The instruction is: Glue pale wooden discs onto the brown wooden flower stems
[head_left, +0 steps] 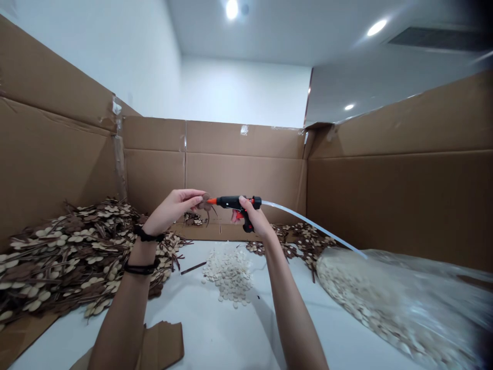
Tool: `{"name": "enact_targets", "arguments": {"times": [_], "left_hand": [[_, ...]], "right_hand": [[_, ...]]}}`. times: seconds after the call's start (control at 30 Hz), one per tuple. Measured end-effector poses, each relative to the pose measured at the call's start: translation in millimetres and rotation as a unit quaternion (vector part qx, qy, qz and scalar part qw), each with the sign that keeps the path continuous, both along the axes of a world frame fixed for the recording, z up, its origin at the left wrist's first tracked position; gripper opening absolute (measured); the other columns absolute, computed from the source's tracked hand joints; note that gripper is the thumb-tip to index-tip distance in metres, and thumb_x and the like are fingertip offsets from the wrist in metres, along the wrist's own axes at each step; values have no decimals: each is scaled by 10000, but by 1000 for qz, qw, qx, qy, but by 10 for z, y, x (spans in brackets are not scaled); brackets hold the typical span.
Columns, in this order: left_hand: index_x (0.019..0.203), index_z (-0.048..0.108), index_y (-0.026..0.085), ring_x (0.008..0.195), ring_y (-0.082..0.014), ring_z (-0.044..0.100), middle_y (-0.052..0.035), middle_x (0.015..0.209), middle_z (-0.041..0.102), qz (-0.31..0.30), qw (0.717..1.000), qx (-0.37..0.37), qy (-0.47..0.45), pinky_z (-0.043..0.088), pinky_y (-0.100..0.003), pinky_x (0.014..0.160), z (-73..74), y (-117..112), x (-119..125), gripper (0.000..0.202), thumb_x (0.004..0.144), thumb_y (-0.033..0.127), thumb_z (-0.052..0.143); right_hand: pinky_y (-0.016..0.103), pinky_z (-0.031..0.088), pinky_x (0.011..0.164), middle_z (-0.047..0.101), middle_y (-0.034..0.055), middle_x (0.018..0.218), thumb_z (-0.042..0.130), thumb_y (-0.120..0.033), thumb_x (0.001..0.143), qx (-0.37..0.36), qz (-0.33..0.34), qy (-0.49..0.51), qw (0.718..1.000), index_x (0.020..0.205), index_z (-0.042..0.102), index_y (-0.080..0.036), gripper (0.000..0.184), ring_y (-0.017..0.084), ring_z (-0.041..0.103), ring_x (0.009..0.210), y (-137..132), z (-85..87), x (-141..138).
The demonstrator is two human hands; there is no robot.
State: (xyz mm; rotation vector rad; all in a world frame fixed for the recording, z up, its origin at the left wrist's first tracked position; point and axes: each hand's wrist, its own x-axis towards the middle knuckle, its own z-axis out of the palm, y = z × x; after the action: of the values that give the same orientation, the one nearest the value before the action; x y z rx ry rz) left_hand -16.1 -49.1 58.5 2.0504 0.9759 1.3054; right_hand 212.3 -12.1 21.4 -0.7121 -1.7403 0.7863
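My right hand point(254, 216) grips a black and orange hot glue gun point(231, 202), its orange nozzle pointing left. A long translucent glue stick point(308, 221) curves out of its rear toward the right. Pinched in the fingers of my left hand point(175, 208) is a brown flower-shaped piece point(205, 201) with thin stems hanging down. The nozzle meets or nearly meets this flower; I cannot tell whether it touches. Both hands are raised above the white table point(215, 334). Below them lies a small heap of cream discs point(229, 275).
A large pile of brown and cream flower pieces point(77, 252) fills the left side. More brown pieces point(296, 241) lie at the back right. A clear plastic bag of discs point(385, 303) rests at right. Cardboard walls point(246, 174) surround the table; a cardboard scrap point(164, 344) lies in front.
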Motion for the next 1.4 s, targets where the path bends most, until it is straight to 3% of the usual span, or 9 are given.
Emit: {"name": "enact_targets", "arguments": {"times": [0.63,0.8,0.93,1.07,1.2,1.3,1.4], "left_hand": [[1050,687,144,817,-177,650,-79,949,723,1,1000,5,2,529,-291,724,16,-65,50,347,810,378,596],[1053,684,131,802,-178,649,-87,925,722,12,1000,7,-9,519,-287,714,2,-33,63,358,805,375,602],[1058,677,112,809,-177,636,-110,986,712,41,996,41,-73,503,-288,724,-32,52,64,411,778,412,640],[1089,650,100,814,-166,622,-131,1049,693,19,992,32,-118,489,-274,719,-75,152,72,480,745,433,684],[1064,623,115,685,-125,589,-86,914,693,12,994,6,-109,471,-259,675,-150,277,151,476,719,433,703],[1000,601,128,615,-110,558,-31,761,650,3,993,-7,-116,453,-250,638,-228,382,249,444,700,436,713],[959,584,139,616,-108,562,-17,753,631,-20,991,-12,-131,454,-252,635,-287,443,330,428,690,446,716]], "right_hand": [[270,337,526,457,-3,478,381,-726,787,-3,-35,-28,999,530,449,-205,585,118,410,473,-16,19,47],[273,342,527,496,7,516,428,-715,776,-13,-50,-13,999,562,491,-198,563,122,434,491,-38,32,52],[261,333,500,482,1,520,447,-705,779,11,-84,-25,996,570,523,-188,563,109,421,484,-19,47,67],[250,345,473,539,9,594,518,-685,748,-5,-122,13,992,726,615,-176,519,109,460,503,70,15,49],[235,366,486,578,6,665,640,-569,714,-9,-89,36,995,947,648,-197,439,120,512,573,142,-32,-1],[243,405,531,589,14,682,670,-488,707,-43,-13,18,999,927,664,-186,374,118,516,590,175,-54,-30],[256,435,594,604,21,712,696,-408,678,-82,36,20,996,891,670,-172,319,116,526,613,213,-81,-40]]}}
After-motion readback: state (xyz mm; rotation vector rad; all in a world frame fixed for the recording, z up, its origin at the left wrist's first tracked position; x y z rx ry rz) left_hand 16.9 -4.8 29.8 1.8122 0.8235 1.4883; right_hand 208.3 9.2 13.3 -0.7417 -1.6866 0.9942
